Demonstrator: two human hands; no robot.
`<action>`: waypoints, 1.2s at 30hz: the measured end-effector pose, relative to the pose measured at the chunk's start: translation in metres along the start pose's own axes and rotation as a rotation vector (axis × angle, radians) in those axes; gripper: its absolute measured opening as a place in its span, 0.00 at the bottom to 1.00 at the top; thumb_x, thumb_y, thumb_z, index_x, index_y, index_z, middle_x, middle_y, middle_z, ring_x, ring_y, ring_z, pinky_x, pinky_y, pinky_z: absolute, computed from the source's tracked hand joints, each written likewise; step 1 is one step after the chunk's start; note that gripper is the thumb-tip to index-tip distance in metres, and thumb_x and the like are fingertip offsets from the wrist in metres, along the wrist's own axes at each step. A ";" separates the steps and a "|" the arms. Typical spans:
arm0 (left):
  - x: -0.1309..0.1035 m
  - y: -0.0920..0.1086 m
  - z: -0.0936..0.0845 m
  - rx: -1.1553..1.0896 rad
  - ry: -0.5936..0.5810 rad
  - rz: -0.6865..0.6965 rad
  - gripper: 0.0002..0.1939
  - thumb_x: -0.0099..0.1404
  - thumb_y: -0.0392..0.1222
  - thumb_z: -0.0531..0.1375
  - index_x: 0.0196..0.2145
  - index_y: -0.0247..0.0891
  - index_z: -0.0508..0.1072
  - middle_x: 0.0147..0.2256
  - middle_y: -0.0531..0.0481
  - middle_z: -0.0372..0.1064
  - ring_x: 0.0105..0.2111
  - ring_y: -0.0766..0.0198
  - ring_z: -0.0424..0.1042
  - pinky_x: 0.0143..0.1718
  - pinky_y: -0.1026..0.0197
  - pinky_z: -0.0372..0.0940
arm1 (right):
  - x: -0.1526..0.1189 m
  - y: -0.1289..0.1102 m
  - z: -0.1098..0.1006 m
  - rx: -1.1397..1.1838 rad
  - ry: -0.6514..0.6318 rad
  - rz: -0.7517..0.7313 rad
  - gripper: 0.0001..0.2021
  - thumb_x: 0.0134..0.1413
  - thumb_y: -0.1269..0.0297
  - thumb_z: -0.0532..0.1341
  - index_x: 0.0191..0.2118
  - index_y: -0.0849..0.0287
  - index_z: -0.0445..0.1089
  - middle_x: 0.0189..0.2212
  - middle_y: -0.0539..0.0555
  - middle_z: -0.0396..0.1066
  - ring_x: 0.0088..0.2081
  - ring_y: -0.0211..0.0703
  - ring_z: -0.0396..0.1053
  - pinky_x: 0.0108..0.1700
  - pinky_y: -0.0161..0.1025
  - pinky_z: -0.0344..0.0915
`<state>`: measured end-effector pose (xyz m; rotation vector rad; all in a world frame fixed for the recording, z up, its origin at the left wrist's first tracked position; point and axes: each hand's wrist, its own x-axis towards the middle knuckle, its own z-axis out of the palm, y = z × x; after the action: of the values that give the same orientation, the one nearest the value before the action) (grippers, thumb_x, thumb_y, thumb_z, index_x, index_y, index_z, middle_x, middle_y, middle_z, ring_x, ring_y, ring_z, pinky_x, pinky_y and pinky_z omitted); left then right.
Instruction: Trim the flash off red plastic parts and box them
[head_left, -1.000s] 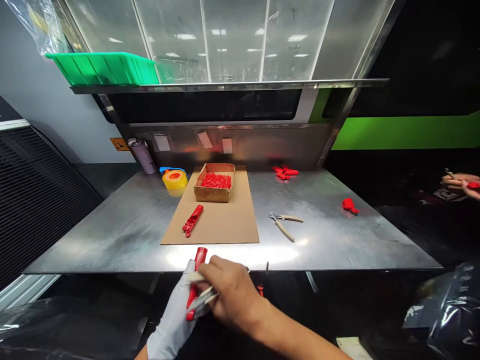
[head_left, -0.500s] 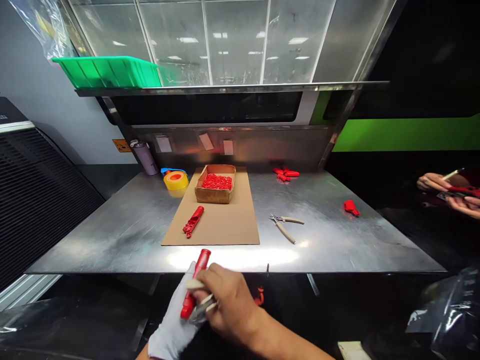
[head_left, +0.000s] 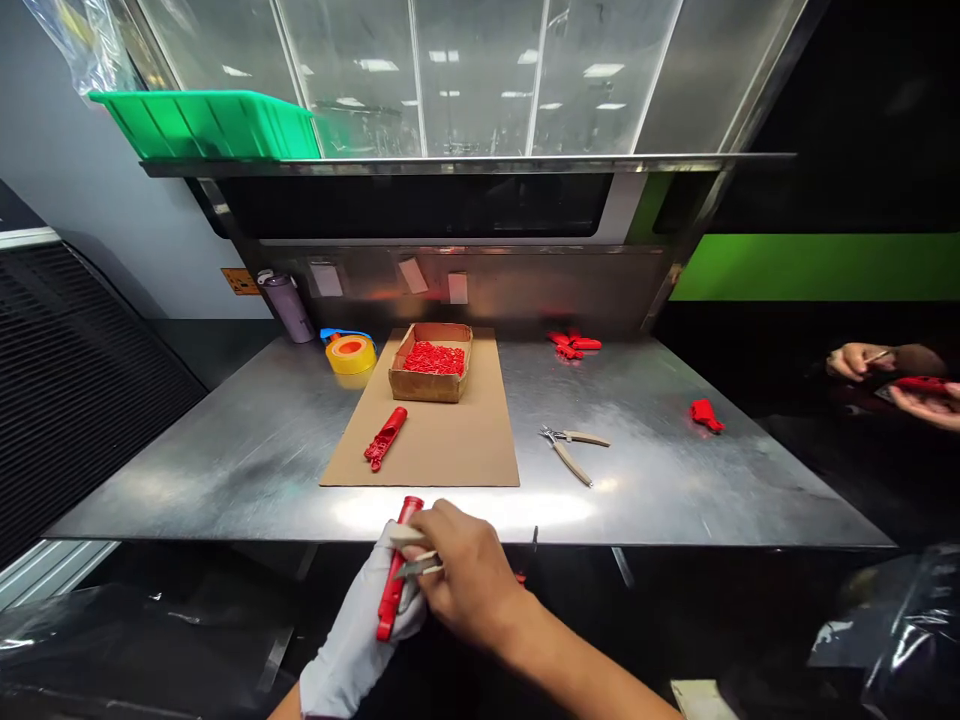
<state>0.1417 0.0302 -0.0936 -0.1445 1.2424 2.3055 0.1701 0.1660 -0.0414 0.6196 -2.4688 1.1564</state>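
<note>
My left hand (head_left: 352,620), in a white glove, is closed around a red plastic tube-like part (head_left: 391,590) and holds it slanted just off the table's front edge. My bare right hand (head_left: 469,565) grips a small tool (head_left: 421,566) with pale handle parts and a metal end. That metal end lies against or just over the middle of the red part; my fingers hide much of the tool, so its exact kind is unclear. Beyond my hands, a similar red part (head_left: 385,438) rests on a cardboard sheet (head_left: 457,445).
A cardboard box (head_left: 424,387) of small red pieces stands on the sheet. Open nippers (head_left: 574,455) lie to its right. Red parts (head_left: 574,345) sit farther back, another (head_left: 706,415) at right. Yellow tape (head_left: 351,355) and a bottle (head_left: 287,305) stand left. A co-worker's hands (head_left: 862,360) show at far right.
My right hand and the tool have shifted slightly up along the red part. The red part has turned a little and moved slightly right. The co-worker's hands have moved apart.
</note>
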 end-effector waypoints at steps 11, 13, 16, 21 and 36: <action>-0.012 0.026 0.020 -0.137 -0.261 -0.201 0.19 0.67 0.52 0.57 0.24 0.36 0.66 0.16 0.60 0.50 0.10 0.78 0.44 0.13 0.68 0.41 | 0.022 0.050 -0.039 -0.148 0.040 0.314 0.10 0.58 0.77 0.62 0.44 0.59 0.68 0.40 0.52 0.71 0.41 0.44 0.69 0.41 0.32 0.62; -0.016 0.030 0.016 -0.157 -0.289 -0.200 0.21 0.68 0.54 0.56 0.24 0.36 0.66 0.16 0.60 0.50 0.10 0.78 0.44 0.14 0.68 0.42 | 0.026 0.077 -0.054 -0.218 0.045 0.405 0.10 0.58 0.78 0.61 0.44 0.60 0.69 0.37 0.53 0.72 0.39 0.47 0.69 0.38 0.34 0.61; -0.019 0.031 0.006 -0.155 -0.285 -0.193 0.26 0.69 0.61 0.52 0.24 0.36 0.66 0.16 0.59 0.53 0.10 0.77 0.47 0.14 0.68 0.43 | 0.026 0.111 -0.071 -0.316 0.027 0.519 0.08 0.57 0.79 0.60 0.39 0.60 0.70 0.32 0.53 0.71 0.36 0.49 0.69 0.36 0.36 0.59; -0.029 0.036 0.002 0.007 -0.167 -0.161 0.29 0.68 0.65 0.47 0.24 0.38 0.64 0.17 0.57 0.56 0.10 0.74 0.53 0.14 0.66 0.47 | 0.024 0.109 -0.075 -0.396 0.062 0.557 0.09 0.61 0.72 0.60 0.45 0.63 0.73 0.43 0.62 0.67 0.41 0.56 0.68 0.41 0.42 0.61; -0.100 0.111 -0.049 0.637 -0.175 -0.035 0.11 0.60 0.47 0.63 0.30 0.35 0.74 0.25 0.54 0.67 0.24 0.68 0.65 0.28 0.64 0.60 | 0.049 -0.041 0.030 0.509 -0.517 0.146 0.18 0.66 0.49 0.59 0.50 0.57 0.71 0.43 0.55 0.69 0.46 0.51 0.67 0.49 0.38 0.66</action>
<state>0.1675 -0.0979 -0.0057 0.2500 1.7825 1.7419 0.1460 0.1076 -0.0103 0.9955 -2.6626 1.9161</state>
